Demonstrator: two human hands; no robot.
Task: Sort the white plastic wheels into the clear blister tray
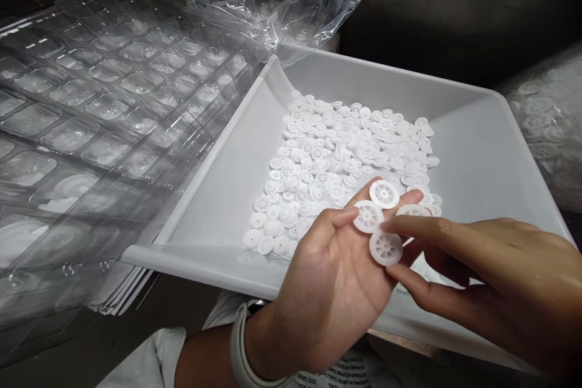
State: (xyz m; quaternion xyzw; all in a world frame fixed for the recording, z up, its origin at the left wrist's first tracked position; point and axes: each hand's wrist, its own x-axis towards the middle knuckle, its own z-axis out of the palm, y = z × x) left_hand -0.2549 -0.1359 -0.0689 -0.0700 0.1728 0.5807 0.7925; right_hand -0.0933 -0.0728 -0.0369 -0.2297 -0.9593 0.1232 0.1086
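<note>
Palm up, my left hand [343, 273] bears several small white spoked plastic wheels. Its thumb presses on the edge of one wheel [368, 217], and another wheel [384, 194] lies on the fingers above. My right hand [482, 273] comes from the right, its thumb and index finger pinching a third spoked wheel [386, 247] over the left palm. Partly behind the right index finger shows one more wheel [413, 211]. Below both hands, a grey tray [482, 133] holds a large heap of similar white wheels [336, 157].
Clear plastic blister sheets [68, 133] with rows of pockets lie stacked at the left, beside the tray. A crumpled clear bag [313, 0] stands behind the tray. At the right edge is another clear bag [545, 115] with white wheels inside.
</note>
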